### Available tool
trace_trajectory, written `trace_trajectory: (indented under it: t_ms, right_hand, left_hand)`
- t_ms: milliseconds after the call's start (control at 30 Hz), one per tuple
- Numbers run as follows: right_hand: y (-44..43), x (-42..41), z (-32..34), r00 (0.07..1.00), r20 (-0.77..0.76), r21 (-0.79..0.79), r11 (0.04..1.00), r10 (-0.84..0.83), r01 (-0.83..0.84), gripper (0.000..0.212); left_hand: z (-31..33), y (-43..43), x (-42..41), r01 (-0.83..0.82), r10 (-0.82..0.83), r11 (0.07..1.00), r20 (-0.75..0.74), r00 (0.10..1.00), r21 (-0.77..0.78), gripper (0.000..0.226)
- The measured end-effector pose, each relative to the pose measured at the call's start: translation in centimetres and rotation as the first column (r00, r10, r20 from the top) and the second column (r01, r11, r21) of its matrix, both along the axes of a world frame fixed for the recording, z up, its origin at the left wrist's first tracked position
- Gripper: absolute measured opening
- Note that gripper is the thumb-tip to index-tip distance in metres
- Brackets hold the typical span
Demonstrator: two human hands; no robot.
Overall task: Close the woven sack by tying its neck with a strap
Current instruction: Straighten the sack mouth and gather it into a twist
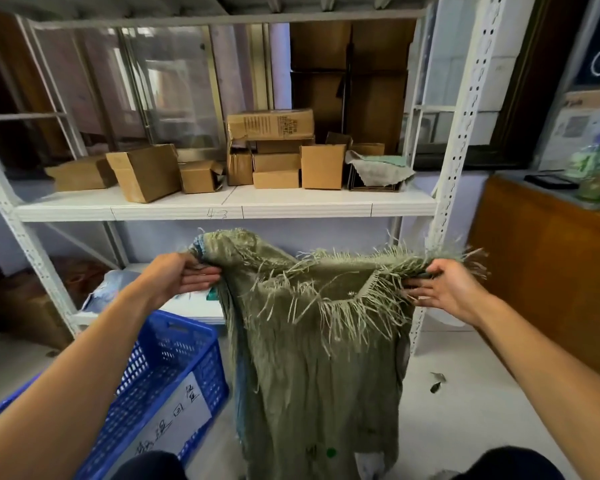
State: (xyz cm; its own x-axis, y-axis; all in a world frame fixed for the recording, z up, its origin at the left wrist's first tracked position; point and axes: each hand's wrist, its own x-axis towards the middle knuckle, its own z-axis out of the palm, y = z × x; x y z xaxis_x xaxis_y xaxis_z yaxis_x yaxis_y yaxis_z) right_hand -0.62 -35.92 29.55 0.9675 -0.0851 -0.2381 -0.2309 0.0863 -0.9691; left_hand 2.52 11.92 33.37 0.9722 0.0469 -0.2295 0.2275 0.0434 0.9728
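The label [174,420] on the blue crate [174,358] is proving hard to read. The left hand [182,275] and right hand [445,289] are pinching the mouth of the sack [319,375], which is hanging between them, bottom cut off. Behind, the shelf [291,207] is showing "4-3".

A white perforated-steel shelving rack [458,140] stands against a pale lilac wall [291,233]. Its white middle shelf board [174,206], marked "4-3" on the front edge, carries plain brown cardboard boxes [321,166], some stacked and some tipped over. Grey and green cloths [378,168] lie at its right end. Tall flattened brown cartons [374,84] lean upright behind them. Behind the rack, an aluminium-framed glass window [160,84] lets in soft daylight. A blue perforated plastic crate [167,368] with a handwritten white paper label sits on the light grey floor [465,393]. A brown wooden cabinet [541,271] stands at the right, with a blurred green bottle [593,168] on top.
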Motion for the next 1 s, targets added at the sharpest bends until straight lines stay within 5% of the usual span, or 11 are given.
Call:
trace_trajectory:
  t_ms: [100,167,233,333,400,567,633,700,800,867,1000]
  right_hand:
    - [0.3,0.1,-0.8,0.999,0.011,-0.345,0.937,0.052,-0.045,0.022]
    - [0.9,0.0,-0.8,0.997,0.007,-0.689,0.723,0.071,-0.046,0.015]
    - [1.5,-0.4,-0.3,0.996,0.034,-0.893,0.450,0.078,-0.005,0.020]
    - [1.6,-0.4,-0.6,0.984,0.128,-0.984,0.144,0.124,0.110,0.021]
    - [1.8,-0.8,-0.5,0.976,0.187,-0.978,0.112,0.108,0.174,0.010]
    - [2.1,-1.2,0.1,0.967,0.174,-0.981,-0.052,0.188,0.187,0.017]
    - [2.3,-0.8,0.2,0.968,0.175,-0.983,-0.029,0.181,0.183,0.026]
    - [2.6,-0.7,0.4,0.980,0.163,-0.985,0.069,0.112,0.156,0.021]
    - [3.0,-0.6,1.3,0.994,0.081,-0.813,0.572,-0.072,0.108,0.021]
    - [3.1,-0.6,1.4,0.993,0.028,-0.591,0.799,-0.113,0.108,0.022]
    - [2.9,-0.8,2.0,0.998,-0.026,-0.417,0.908,-0.058,0.042,0.018]
  left_hand:
    - [-1.0,0.1,0.6,0.012,-0.040,0.963,0.101,0.994,0.269,0.013]
    - [-1.3,0.3,1.1,-0.052,-0.082,0.762,0.176,0.981,0.646,0.010]
    - [-0.5,-0.2,1.0,-0.127,-0.102,0.509,0.206,0.973,0.851,0.015]
    - [0.4,-1.5,0.4,-0.213,-0.135,0.245,0.251,0.959,0.946,0.025]
    - [0.7,-1.8,0.4,-0.245,-0.160,0.150,0.268,0.950,0.958,0.024]
    - [0.7,-2.4,0.3,-0.284,-0.211,0.124,0.305,0.929,0.951,0.022]
    - [0.5,-2.7,0.5,-0.251,-0.163,0.237,0.293,0.942,0.939,0.024]
    - [0.3,-3.0,0.6,-0.192,-0.072,0.485,0.258,0.964,0.853,0.021]
    - [-0.2,-3.1,0.2,-0.104,0.009,0.810,0.165,0.986,0.577,0.009]
    - [-0.4,-3.1,-0.1,-0.028,-0.006,0.901,0.076,0.997,0.432,0.013]
    - [-0.6,-3.0,-0.5,0.040,-0.038,0.994,-0.020,0.999,0.106,0.026]
